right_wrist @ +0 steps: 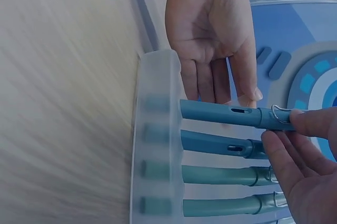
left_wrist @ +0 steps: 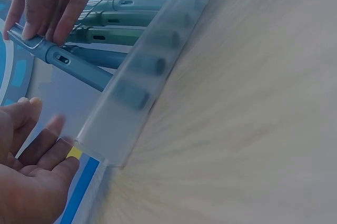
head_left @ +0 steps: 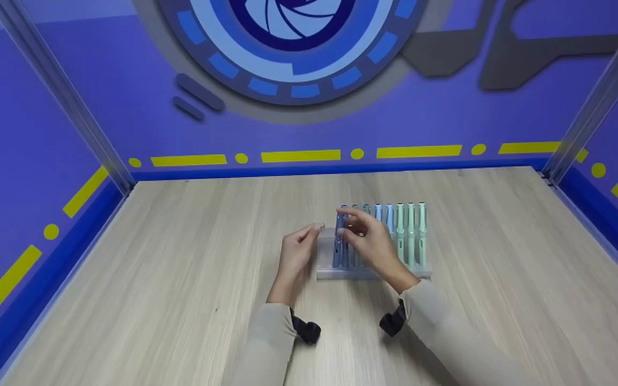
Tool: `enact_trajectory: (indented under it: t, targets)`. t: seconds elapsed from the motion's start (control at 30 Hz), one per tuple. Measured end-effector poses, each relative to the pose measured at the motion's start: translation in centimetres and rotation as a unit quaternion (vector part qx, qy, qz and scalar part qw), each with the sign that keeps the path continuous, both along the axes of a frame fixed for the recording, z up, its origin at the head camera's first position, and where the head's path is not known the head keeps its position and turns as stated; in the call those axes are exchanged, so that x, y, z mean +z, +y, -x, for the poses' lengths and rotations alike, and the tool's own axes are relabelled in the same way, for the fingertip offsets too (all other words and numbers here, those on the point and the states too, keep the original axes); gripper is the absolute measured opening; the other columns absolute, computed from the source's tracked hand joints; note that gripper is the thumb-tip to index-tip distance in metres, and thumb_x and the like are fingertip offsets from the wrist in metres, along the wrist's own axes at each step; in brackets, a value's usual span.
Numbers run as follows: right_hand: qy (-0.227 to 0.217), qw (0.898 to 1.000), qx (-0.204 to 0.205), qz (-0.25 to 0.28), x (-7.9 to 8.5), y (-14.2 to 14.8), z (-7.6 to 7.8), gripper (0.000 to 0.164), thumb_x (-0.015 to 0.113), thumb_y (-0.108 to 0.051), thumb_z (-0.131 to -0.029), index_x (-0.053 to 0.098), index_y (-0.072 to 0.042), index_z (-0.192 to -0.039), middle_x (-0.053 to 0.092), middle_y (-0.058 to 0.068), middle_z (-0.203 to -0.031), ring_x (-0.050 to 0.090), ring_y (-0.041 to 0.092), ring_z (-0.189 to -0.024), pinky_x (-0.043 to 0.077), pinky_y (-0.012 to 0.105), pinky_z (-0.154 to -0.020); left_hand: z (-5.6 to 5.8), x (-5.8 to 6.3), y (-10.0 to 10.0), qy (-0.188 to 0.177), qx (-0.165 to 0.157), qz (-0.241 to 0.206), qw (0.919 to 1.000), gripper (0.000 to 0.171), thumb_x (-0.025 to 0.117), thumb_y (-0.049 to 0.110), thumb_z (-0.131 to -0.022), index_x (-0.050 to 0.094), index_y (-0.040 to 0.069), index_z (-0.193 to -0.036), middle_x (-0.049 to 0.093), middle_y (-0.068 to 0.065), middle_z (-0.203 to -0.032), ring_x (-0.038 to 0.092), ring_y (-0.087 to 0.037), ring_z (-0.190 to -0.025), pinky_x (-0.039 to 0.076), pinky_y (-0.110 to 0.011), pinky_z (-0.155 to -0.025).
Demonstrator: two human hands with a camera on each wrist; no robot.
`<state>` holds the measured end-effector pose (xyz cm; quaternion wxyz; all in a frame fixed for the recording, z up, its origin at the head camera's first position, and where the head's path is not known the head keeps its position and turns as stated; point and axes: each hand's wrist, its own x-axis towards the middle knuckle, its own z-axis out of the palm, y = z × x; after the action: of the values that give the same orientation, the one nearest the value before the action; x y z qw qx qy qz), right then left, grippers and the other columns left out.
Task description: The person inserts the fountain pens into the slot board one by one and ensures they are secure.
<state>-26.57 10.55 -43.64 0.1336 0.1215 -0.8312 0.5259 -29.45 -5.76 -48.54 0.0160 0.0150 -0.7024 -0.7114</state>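
Observation:
A frosted, see-through pen stand point(head_left: 326, 273) holds a row of upright pens, with green ones point(head_left: 422, 236) at its right end. My right hand point(head_left: 370, 238) pinches the leftmost blue pen point(right_wrist: 216, 112) near its clip, between thumb and fingers. That pen's lower end sits in the stand's base, and it leans a little away from its neighbour in the left wrist view. At the stand's left side, my left hand point(head_left: 297, 252) holds the edge of the clear back plate; its fingertips point(left_wrist: 55, 124) show blurred through the plate.
The stand rests on a pale wood-grain table point(head_left: 180, 268). Blue printed panels point(head_left: 309, 134) with yellow marks enclose the back and both sides, joined by metal corner posts point(head_left: 67, 102). A dark wrist device point(head_left: 306, 329) is worn at each cuff.

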Motion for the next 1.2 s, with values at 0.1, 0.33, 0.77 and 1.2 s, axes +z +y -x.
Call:
enact_trajectory:
  t: [0.1, 0.33, 0.77, 1.2]
  targets:
    - [0.031, 0.999, 0.01, -0.02, 0.0, 0.0, 0.1, 0.04, 0.069, -0.005, -0.086, 0.063, -0.017, -0.124, 0.071, 0.006, -0.106, 0.07, 0.019, -0.092, 0.06, 0.034, -0.082, 0.0, 0.0, 0.0, 0.004, 0.001, 0.009, 1.0, 0.032, 0.059, 0.027, -0.096, 0.068, 0.006, -0.117, 0.064, -0.011, -0.128, 0.054, -0.026, -0.128, 0.04, -0.039, -0.113]
    - [0.126, 0.988, 0.018, -0.086, 0.1, -0.1, 0.3, 0.039, 0.073, -0.003, -0.082, 0.066, -0.012, -0.119, 0.068, 0.007, -0.112, 0.069, 0.02, -0.095, 0.06, 0.028, -0.082, 0.2, -0.2, 0.0, 0.01, 0.006, 0.024, 0.9997, 0.033, 0.059, 0.027, -0.096, 0.068, 0.004, -0.118, 0.064, -0.012, -0.127, 0.054, -0.027, -0.127, 0.04, -0.04, -0.112]
    - [0.216, 0.956, 0.011, -0.198, 0.3, 0.0, 1.3, 0.037, 0.073, -0.006, -0.083, 0.065, -0.005, -0.119, 0.066, 0.01, -0.12, 0.06, 0.026, -0.114, 0.051, 0.039, -0.101, 0.0, 0.5, 0.1, 0.027, -0.002, 0.017, 0.9995, 0.031, 0.057, 0.019, -0.097, 0.067, -0.002, -0.116, 0.064, -0.017, -0.126, 0.054, -0.03, -0.127, 0.041, -0.043, -0.111]
    - [0.195, 0.95, 0.004, -0.243, 0.7, 0.0, 2.6, 0.038, 0.075, -0.01, -0.082, 0.067, -0.007, -0.119, 0.069, 0.008, -0.119, 0.056, 0.031, -0.121, 0.047, 0.043, -0.105, 0.3, -0.2, 0.0, 0.018, -0.003, 0.013, 0.9997, 0.033, 0.057, 0.025, -0.097, 0.067, 0.001, -0.118, 0.066, -0.013, -0.124, 0.054, -0.028, -0.128, 0.038, -0.043, -0.114]
